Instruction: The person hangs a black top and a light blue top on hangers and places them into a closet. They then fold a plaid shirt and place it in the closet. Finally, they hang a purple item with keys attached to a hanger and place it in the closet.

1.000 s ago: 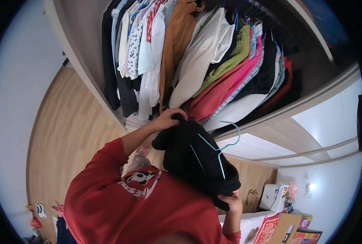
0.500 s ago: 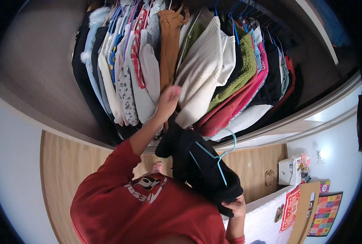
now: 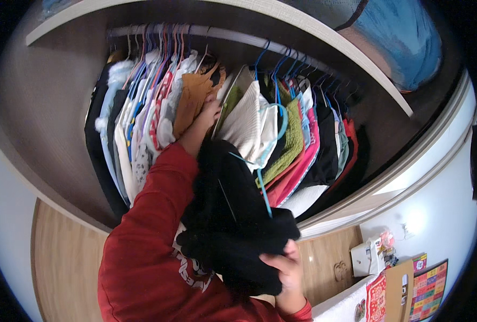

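Observation:
My right hand (image 3: 287, 265) grips the lower edge of a black garment (image 3: 233, 241), its fingers closed round the cloth. The garment hangs in front of me on a light-blue hanger (image 3: 263, 188), whose hook points up toward the clothes in the wardrobe. My left hand (image 3: 211, 110) reaches between a brown ruffled garment (image 3: 189, 99) and a cream ribbed sweater (image 3: 241, 122) beside an olive piece. Its back faces me; the fingers are partly hidden among the cloth, so I cannot tell whether they hold anything.
A pale hanging rail (image 3: 228, 36) carries several garments to both sides of my left hand. Above it runs a shelf edge (image 3: 297, 27) with a blue bag (image 3: 405, 43) on top. A sliding-door track (image 3: 351, 206) borders the wardrobe. A bed (image 3: 338, 298) and sandals (image 3: 340, 270) are at lower right.
My left hand has moved up and deeper among the hanging clothes. The black garment and its hanger have come up nearer the wardrobe, with my right hand still on the cloth. The view has tilted up toward the rail.

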